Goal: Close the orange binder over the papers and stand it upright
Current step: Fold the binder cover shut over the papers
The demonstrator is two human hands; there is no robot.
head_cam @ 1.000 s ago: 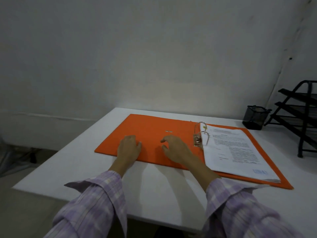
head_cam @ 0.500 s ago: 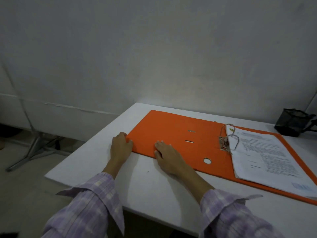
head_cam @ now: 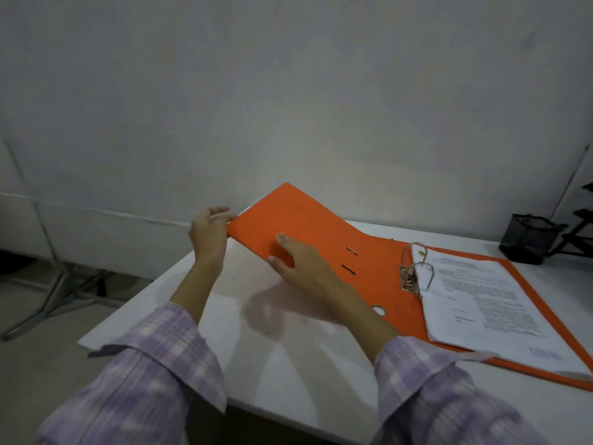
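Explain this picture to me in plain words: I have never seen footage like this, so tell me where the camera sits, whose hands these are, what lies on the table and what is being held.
There is no machine here. The camera is worn on a person's head and looks down at their own two bare hands in lilac checked sleeves. On the white table lies an open orange binder with metal rings and a stack of printed papers on its right half. The left hand grips the edge of the binder's left cover, which is raised off the table; the right hand steadies its near edge. A black mesh pen cup stands at the far right.
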